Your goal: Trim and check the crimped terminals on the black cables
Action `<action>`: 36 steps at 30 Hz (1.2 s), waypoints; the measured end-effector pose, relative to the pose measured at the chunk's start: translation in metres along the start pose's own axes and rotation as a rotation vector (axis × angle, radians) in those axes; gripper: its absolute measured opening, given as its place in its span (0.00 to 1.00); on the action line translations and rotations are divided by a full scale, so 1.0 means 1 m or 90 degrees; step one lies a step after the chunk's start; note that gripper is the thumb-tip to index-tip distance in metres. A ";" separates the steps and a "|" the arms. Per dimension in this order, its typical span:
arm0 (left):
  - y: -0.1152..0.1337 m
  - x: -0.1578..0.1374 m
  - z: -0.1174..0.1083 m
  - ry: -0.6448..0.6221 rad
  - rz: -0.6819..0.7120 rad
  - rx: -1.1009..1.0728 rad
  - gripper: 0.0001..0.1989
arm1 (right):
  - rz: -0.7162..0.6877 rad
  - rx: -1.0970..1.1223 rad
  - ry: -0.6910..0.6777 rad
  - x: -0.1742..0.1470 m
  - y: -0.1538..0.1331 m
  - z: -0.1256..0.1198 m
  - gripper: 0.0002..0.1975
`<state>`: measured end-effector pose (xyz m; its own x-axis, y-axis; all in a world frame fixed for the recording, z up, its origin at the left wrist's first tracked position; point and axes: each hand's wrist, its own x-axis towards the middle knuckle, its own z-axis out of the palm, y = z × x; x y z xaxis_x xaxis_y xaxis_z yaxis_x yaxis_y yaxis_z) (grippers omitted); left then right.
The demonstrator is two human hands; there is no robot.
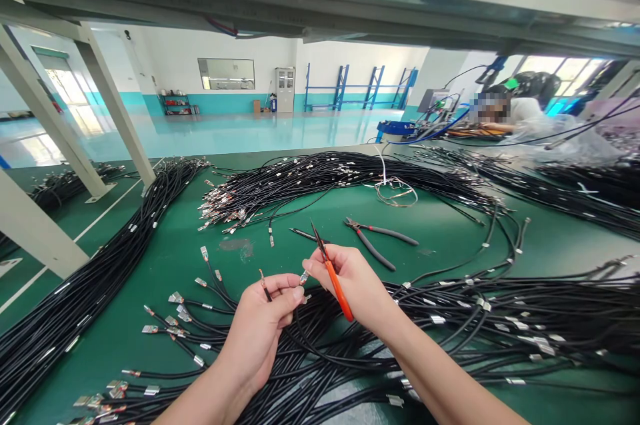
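Note:
My left hand [255, 328] is closed on a black cable [267, 292] whose bare copper end sticks up past the index finger. Between the fingertips of both hands sits a small silver cable lug [304, 277]. My right hand [363, 288] also grips orange-handled needle-nose pliers [340, 293], their dark narrow jaws pointing up and away from the lug. Below and around both hands spreads a pile of black cables [320, 345], many with silver lugs and small white labels. The palm-side fingers of my right hand are partly hidden.
Grey-handled diagonal cutters [394, 234] and a thin dark pointed tool [303, 235] lie ahead on the green table [290, 252]. Another cable bundle [320, 172] stretches behind them, one more [115, 258] at left. White frame posts [117, 105] stand left; a co-worker [520, 112] sits far right.

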<state>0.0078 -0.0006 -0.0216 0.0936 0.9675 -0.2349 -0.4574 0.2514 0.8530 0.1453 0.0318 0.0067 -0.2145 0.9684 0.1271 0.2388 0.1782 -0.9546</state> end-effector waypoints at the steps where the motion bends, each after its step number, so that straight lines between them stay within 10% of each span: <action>1: 0.000 0.000 0.000 -0.006 0.004 -0.002 0.11 | 0.010 0.014 -0.005 0.000 0.000 0.000 0.13; 25: -0.002 0.001 -0.001 -0.021 0.019 -0.023 0.11 | 0.051 0.090 -0.025 -0.001 -0.002 0.000 0.15; 36: 0.002 0.000 0.001 -0.023 -0.003 0.006 0.10 | -0.067 -0.062 0.005 -0.003 -0.006 0.001 0.12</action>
<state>0.0073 -0.0001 -0.0195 0.1276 0.9665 -0.2229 -0.4479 0.2566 0.8565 0.1436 0.0276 0.0121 -0.2358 0.9448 0.2275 0.3070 0.2946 -0.9050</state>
